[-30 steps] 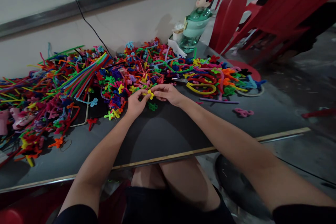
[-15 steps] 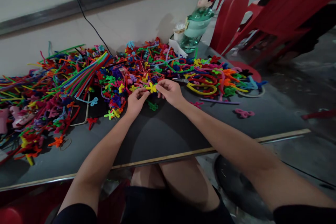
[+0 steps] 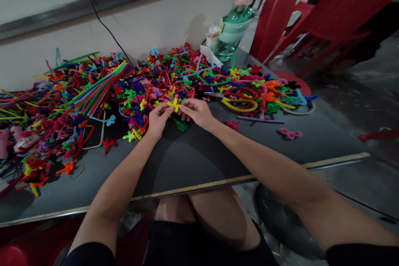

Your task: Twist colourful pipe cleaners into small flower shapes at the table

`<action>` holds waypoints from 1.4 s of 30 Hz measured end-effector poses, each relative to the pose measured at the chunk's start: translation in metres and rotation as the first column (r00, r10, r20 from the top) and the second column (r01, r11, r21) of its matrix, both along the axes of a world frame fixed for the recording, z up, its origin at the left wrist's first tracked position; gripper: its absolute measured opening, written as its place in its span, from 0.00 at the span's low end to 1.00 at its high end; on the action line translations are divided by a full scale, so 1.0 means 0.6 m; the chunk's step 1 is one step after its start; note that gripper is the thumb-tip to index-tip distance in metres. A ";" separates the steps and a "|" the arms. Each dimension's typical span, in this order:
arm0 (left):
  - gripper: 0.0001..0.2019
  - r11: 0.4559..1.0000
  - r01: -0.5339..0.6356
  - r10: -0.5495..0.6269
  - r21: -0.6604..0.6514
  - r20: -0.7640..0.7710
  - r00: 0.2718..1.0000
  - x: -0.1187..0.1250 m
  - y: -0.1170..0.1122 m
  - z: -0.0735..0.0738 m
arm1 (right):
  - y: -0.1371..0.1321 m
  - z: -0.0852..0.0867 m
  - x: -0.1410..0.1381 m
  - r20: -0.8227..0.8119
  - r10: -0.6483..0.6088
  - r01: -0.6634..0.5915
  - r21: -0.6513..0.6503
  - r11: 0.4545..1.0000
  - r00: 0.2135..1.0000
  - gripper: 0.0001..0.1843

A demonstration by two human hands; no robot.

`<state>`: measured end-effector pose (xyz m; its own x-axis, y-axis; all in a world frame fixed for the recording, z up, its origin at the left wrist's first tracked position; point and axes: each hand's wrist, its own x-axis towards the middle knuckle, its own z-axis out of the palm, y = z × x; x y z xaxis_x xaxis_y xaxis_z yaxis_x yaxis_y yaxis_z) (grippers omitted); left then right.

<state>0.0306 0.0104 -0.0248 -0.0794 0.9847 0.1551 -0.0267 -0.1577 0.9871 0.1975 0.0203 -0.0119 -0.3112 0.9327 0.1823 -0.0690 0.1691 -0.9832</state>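
Observation:
Between my two hands, just above the table, is a small yellow pipe-cleaner flower. My left hand pinches it from the left with thumb and forefinger. From the right, my right hand has its fingers closed on the flower's other side; the fingertips partly hide its petals. A green pipe-cleaner flower lies on the table just below the hands. Right of my right hand, scissors with a yellow and red handle rest among the pieces, their blades pointing left.
A heap of coloured pipe-cleaner pieces spreads along the wall. A bundle of straight pipe cleaners lies on a dark phone-like slab. A green figure-shaped bottle stands at the back. Red chairs stand to the right of the table.
Both hands have shifted slightly left with the yellow flower. The flower has turned, and my right fingers are now closer against it.

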 end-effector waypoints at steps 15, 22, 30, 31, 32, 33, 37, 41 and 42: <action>0.09 0.990 0.064 -0.023 0.126 -0.299 0.954 0.002 -0.013 0.013 | -0.003 0.005 0.002 0.030 -0.004 0.003 0.032 0.999 1.000 0.19; 0.12 0.982 0.067 0.001 0.176 -0.358 0.934 -0.003 -0.012 0.015 | 0.005 0.007 0.012 0.010 0.102 -0.102 -0.010 0.995 0.995 0.20; 0.13 0.970 0.180 -0.116 0.164 -0.336 0.935 0.000 -0.017 0.019 | 0.020 0.006 0.025 -0.045 0.221 -0.225 -0.127 0.966 0.974 0.19; 0.12 0.966 0.195 -0.127 0.167 -0.347 0.929 0.000 -0.018 0.020 | 0.021 0.007 0.026 -0.036 0.236 -0.238 -0.143 0.961 0.971 0.19; 0.12 0.963 0.209 -0.136 0.172 -0.360 0.923 0.001 -0.020 0.020 | 0.021 0.008 0.027 -0.023 0.253 -0.253 -0.158 0.954 0.967 0.19; 0.11 0.959 0.223 -0.142 0.178 -0.378 0.915 0.001 -0.021 0.020 | 0.021 0.009 0.028 -0.008 0.271 -0.268 -0.168 0.949 0.963 0.19; 0.06 0.948 0.249 -0.129 0.196 -0.480 0.868 0.005 -0.028 0.023 | 0.018 0.013 0.030 0.064 0.314 -0.301 -0.163 0.940 0.947 0.20; 0.05 0.954 0.189 -0.028 0.235 -0.555 0.831 0.009 -0.035 0.027 | 0.014 0.013 0.029 0.085 0.297 -0.285 -0.129 0.950 0.951 0.21; 0.04 0.952 0.178 -0.005 0.247 -0.572 0.820 0.010 -0.036 0.028 | 0.014 0.013 0.028 0.083 0.274 -0.265 -0.105 0.958 0.958 0.20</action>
<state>0.0368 -0.0113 -0.0080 0.1949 0.8911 0.4099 0.4866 -0.4507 0.7484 0.2145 0.0284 -0.0039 -0.5654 0.8228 0.0570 -0.0042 0.0662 -0.9978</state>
